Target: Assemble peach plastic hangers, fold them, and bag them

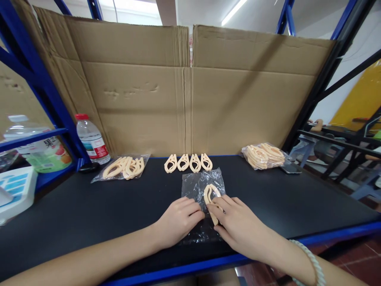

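A cream plastic clip (207, 195) is gripped between the thumb and fingers of my right hand (235, 220), which wears a pale braided band at the wrist. Under the clip lies a clear plastic bag (190, 183), flat and crinkled on the black table top. My left hand (181, 218) has its fingers curled closed at the bag's left side, pinching the film near its edge. Just behind the bag, several matching clips (195, 163) stand in a row. Whether the held clip is inside the bag or on top of it, I cannot tell.
Filled bags of clips lie at the left (123, 167) and right (263, 156). A phone (291, 170) is partly under the right one. A red-capped water bottle (93, 140) stands at the left frame. Cardboard (143, 107) walls the back. Another person's arm (318, 125) shows far right.
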Action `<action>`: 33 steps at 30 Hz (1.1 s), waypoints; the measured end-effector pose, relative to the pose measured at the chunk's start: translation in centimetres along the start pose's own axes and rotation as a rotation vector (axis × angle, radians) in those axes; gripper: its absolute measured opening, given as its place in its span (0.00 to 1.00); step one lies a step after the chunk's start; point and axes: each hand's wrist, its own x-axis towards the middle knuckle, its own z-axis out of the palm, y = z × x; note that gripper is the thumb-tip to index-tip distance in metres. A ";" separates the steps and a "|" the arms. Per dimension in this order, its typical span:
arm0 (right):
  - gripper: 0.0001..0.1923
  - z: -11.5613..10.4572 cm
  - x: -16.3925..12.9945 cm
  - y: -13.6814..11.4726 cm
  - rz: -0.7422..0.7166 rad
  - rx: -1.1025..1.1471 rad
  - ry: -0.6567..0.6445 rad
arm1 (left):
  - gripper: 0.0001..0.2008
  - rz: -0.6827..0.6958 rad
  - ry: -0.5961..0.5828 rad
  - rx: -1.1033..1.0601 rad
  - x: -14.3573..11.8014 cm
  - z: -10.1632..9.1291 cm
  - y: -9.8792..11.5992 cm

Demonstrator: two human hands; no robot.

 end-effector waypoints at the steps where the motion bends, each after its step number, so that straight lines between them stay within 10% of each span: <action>1: 0.11 0.1 0.1 0.0 0.005 -0.011 0.009 | 0.14 0.003 0.003 0.005 0.0 0.0 0.0; 24: 0.10 0.8 2.2 0.6 0.012 -0.104 0.052 | 0.13 0.022 0.000 0.021 0.0 -0.1 0.0; 29: 0.09 -2.5 3.9 4.8 -0.211 0.339 0.183 | 0.10 0.011 0.015 0.011 -0.1 0.2 -0.1; 33: 0.16 -1.4 9.0 10.5 -0.088 -0.048 0.162 | 0.11 -0.006 0.010 -0.014 0.0 0.2 -0.3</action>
